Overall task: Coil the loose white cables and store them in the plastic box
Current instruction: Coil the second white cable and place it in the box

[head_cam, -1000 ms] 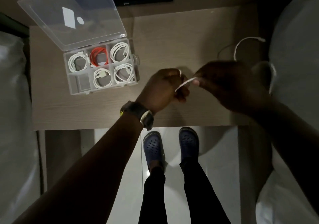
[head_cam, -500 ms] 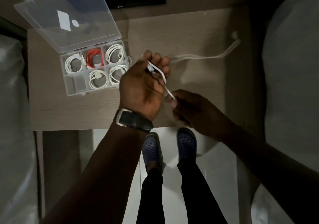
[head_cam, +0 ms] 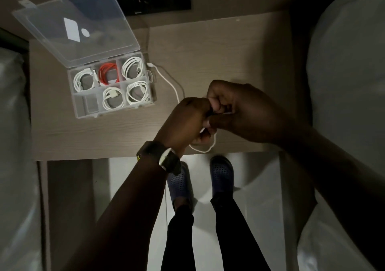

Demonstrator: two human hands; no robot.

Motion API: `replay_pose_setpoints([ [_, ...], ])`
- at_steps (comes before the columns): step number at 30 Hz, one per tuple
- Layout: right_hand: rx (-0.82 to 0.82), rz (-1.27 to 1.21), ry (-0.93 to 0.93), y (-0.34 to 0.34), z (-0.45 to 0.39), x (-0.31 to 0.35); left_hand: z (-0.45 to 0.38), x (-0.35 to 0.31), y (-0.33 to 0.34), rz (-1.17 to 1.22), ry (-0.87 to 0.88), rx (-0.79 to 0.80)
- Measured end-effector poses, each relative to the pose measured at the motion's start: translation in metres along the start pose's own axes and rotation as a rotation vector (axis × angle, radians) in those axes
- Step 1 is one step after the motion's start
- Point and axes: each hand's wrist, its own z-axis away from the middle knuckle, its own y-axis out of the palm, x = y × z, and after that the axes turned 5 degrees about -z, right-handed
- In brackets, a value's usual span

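My left hand [head_cam: 187, 122] is curled shut around the white cable [head_cam: 203, 149], knuckles up, a watch [head_cam: 164, 158] on that wrist. My right hand [head_cam: 241, 112] is bunched against it, thumb and fingers pinching the same cable where the two hands meet. A loop of it hangs below my left palm, over the near edge of the tabletop [head_cam: 239, 53]. The free end runs up and left from my left knuckles across the wood; its plug lies just beside the right wall of the plastic box [head_cam: 83, 108].

Box lid [head_cam: 77, 24] open, tilted back. Back row of compartments: white coil [head_cam: 84, 81], orange coil [head_cam: 108, 73], white coil [head_cam: 132, 67]. Front row: a compartment with no coil in it at left, then two more white coils [head_cam: 113, 101] and [head_cam: 138, 93].

Dim light. My shoes [head_cam: 220, 174] on pale floor below the tabletop edge. Pale bedding on both sides.
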Motion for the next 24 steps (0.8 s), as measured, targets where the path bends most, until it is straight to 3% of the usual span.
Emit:
replay_pose_setpoints([
  [4,0.032,-0.458,0.060,-0.005,0.001,-0.003,0.003,-0.005,-0.008,-0.065,-0.019,0.140],
  [7,0.096,-0.595,0.089,-0.013,0.004,-0.006,0.008,0.001,-0.014,0.073,-0.047,0.230],
  [10,0.066,-0.506,0.096,-0.018,0.002,-0.012,0.012,0.004,-0.021,0.317,-0.083,0.351],
  [14,-0.132,-0.393,0.073,-0.013,-0.004,-0.023,0.018,0.007,-0.029,0.565,-0.091,0.468],
  [21,-0.414,-0.008,-0.064,0.006,0.005,-0.049,0.014,0.010,-0.027,0.191,-0.144,0.349],
  [24,-0.376,-0.189,-0.025,0.011,0.007,-0.049,0.012,0.011,-0.023,0.225,-0.134,0.336],
])
